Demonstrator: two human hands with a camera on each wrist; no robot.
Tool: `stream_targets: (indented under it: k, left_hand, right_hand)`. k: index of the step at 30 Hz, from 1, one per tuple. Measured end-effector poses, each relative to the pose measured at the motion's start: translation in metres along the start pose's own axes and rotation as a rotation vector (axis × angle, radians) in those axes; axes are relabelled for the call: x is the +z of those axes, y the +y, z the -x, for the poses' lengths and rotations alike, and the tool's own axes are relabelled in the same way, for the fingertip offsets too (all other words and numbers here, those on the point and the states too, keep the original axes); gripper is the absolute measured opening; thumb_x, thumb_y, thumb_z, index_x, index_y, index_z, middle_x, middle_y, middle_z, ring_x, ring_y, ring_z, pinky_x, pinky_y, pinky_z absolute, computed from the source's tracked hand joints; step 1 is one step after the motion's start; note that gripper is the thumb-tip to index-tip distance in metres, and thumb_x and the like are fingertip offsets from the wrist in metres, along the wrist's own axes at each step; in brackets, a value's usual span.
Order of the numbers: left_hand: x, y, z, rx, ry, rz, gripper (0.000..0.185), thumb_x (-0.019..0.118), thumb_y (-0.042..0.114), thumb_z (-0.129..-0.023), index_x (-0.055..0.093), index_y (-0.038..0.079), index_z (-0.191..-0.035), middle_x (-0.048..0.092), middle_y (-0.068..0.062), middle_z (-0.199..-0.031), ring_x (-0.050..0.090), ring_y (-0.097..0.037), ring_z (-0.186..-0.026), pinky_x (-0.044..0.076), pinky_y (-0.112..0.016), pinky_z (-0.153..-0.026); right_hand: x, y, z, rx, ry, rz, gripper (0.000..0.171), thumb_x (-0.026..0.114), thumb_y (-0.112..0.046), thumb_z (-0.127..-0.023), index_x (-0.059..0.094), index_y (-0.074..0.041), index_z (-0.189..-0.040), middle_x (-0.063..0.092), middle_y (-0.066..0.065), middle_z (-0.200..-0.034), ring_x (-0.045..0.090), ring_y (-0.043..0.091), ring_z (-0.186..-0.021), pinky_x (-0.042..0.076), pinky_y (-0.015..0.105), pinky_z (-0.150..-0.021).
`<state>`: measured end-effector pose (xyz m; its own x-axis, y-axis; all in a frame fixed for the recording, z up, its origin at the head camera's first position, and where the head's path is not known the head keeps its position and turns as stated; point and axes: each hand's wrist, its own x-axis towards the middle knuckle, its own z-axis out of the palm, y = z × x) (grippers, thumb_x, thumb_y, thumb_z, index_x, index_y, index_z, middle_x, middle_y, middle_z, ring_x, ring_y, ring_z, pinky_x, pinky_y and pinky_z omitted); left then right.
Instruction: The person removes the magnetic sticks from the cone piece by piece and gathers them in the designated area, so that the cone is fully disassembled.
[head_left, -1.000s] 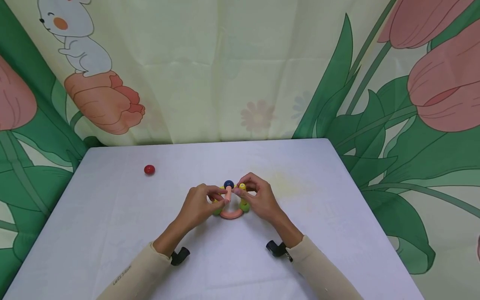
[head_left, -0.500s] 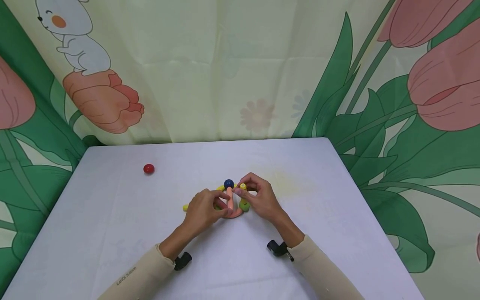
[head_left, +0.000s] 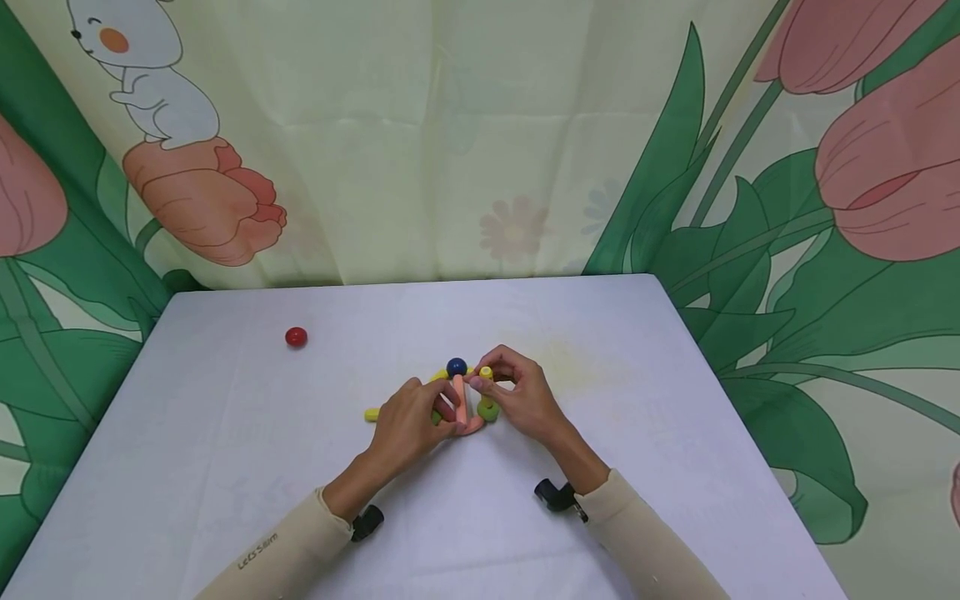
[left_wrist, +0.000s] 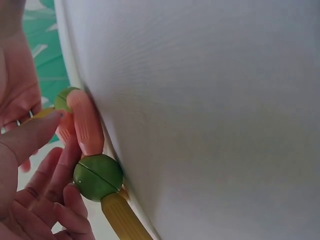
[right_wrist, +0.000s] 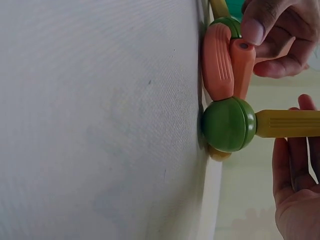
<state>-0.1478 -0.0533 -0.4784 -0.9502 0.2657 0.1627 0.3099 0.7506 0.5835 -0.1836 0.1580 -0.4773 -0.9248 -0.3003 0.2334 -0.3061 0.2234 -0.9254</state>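
A small toy of sticks and balls stands mid-table. A pink curved piece point(head_left: 472, 427) lies on the cloth and joins two green balls point(head_left: 488, 410). From it an upright pink stick point(head_left: 458, 393) rises to a blue ball point(head_left: 456, 367). My left hand point(head_left: 448, 413) pinches the pink stick near its lower end. My right hand point(head_left: 484, 380) pinches the top of the yellow stick point(head_left: 486, 375) that stands on the right green ball point(right_wrist: 228, 124). The left wrist view shows the other green ball point(left_wrist: 98, 176), a yellow stick point(left_wrist: 125, 217) and my fingers point(left_wrist: 47, 172) beside them.
A red ball point(head_left: 296, 337) sits alone at the far left of the white-covered table point(head_left: 675, 433). A loose yellow stick point(head_left: 371, 414) lies just left of my left hand. A flowered curtain hangs behind the table.
My left hand has slid from the pink stick's top down to its lower end. A yellow stick now lies on the cloth to its left. The right hand has stayed in place.
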Motion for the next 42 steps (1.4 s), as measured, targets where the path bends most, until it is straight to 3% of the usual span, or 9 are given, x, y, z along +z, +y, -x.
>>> stream_targets:
  k: [10,20,33,42]
  left_hand:
    - [0.001,-0.004,0.000,0.011,0.005,-0.028,0.028,0.097,0.027,-0.078,0.072,0.023,-0.090,0.075,0.012,-0.076,0.040,-0.007,-0.074,0.032,-0.023,-0.059]
    - [0.000,-0.006,0.001,0.002,-0.008,-0.013,0.027,0.096,0.028,-0.078,0.072,0.025,-0.090,0.074,0.016,-0.076,0.041,-0.006,-0.075,0.034,-0.022,-0.061]
    - [0.001,-0.007,0.001,0.008,-0.021,0.005,0.028,0.096,0.028,-0.079,0.073,0.022,-0.094,0.077,0.015,-0.079,0.041,-0.006,-0.076,0.033,-0.022,-0.060]
    - [0.001,-0.006,0.002,0.005,-0.015,0.000,0.027,0.095,0.028,-0.080,0.073,0.022,-0.094,0.076,0.016,-0.078,0.041,-0.005,-0.076,0.034,-0.021,-0.059]
  right_hand:
    - [-0.003,-0.003,0.000,-0.019,0.001,0.036,0.015,0.081,-0.017,-0.094,0.072,-0.017,-0.107,0.078,0.001,-0.104,0.073,0.016,-0.099,0.057,0.033,-0.097]
    - [-0.023,-0.007,0.009,0.022,0.035,0.138,0.016,0.082,-0.021,-0.095,0.078,-0.023,-0.110,0.079,-0.004,-0.109,0.071,0.016,-0.105,0.054,0.057,-0.101]
    - [-0.063,0.002,0.030,0.071,0.087,0.316,0.023,0.089,-0.023,-0.087,0.083,-0.024,-0.109,0.075,-0.006,-0.102,0.066,0.016,-0.105,0.057,0.056,-0.098]
    - [-0.081,0.012,0.040,0.168,0.019,0.456,0.024,0.090,-0.017,-0.086,0.082,-0.026,-0.107,0.076,-0.007,-0.103,0.066,0.018,-0.105,0.057,0.052,-0.096]
